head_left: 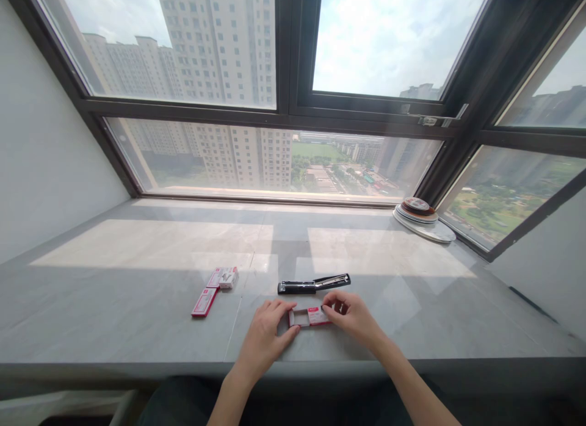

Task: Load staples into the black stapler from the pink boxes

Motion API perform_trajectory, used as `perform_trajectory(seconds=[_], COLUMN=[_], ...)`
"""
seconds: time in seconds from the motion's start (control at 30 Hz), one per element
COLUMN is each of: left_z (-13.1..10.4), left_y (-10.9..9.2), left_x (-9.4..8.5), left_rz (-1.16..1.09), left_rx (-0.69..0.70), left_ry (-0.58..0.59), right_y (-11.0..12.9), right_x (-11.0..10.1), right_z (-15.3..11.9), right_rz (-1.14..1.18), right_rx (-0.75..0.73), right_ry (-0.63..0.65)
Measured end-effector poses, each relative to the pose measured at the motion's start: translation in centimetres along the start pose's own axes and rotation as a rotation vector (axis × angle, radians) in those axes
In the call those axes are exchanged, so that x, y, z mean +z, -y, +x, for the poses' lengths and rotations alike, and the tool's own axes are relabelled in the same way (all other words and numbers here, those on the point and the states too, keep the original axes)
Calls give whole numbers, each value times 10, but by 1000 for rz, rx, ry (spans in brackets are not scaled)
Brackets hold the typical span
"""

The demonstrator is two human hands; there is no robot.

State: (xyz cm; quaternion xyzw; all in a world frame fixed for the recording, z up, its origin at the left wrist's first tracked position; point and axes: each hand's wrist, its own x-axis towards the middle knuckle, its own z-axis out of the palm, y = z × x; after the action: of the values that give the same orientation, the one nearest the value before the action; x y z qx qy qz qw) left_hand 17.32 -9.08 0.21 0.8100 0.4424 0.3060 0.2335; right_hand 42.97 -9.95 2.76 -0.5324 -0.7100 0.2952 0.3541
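A small red-and-white staple box (pixel 319 316) lies on the sill with its tray slid partly out to the left, and the visible part of the tray looks bare. My left hand (pixel 267 328) grips the tray's left end between thumb and fingers. At the box's right end is my right hand (pixel 350 313), its thumb and index finger pinched together over the cover. Something small and dark shows at those fingertips, too small to name. Just beyond both hands rests a black stapler (pixel 297 287), its top arm swung open to the right.
Left of my hands lie a flat red-and-white box (pixel 204 303) and a small white box (pixel 227 278) beside another red-and-white one. Stacked round plates or lids (pixel 423 221) stand in the far right corner by the window. The sill's front edge (pixel 320 366) runs close to me.
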Motion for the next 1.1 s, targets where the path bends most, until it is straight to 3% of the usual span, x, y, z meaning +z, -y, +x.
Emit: perform_trajectory(seconds=[0.2,0.3,0.5,0.6,0.77,0.87,1.0,1.1], left_z=[0,-1,0,4,2,10,40,55], left_y=[-3,-4,-4,-12,-28,-17,10,20], left_x=[0,-2,-1,8,17,7,-14,-16], left_rz=[-3,-13,-9,-17,-67,-97,73,109], left_rx=[2,2,-102,-166,-140,-163,-182,-143], left_ry=[-8,-22,-60,-69,-43,-63,-223,-140], right_y=[12,12,-9,-11,0,8,17,24], right_x=[18,14,-5,-3,4,4,10,17], right_z=[5,3,-16,-22,-19,-14,0,19], right_rz=[26,-38,-99,-89,-107,-171,-249,-260], right_rx=[-47,-81,15,32,32,24,-30,-94], right_ry=[-1,-2,-11,41,58,73,110,79])
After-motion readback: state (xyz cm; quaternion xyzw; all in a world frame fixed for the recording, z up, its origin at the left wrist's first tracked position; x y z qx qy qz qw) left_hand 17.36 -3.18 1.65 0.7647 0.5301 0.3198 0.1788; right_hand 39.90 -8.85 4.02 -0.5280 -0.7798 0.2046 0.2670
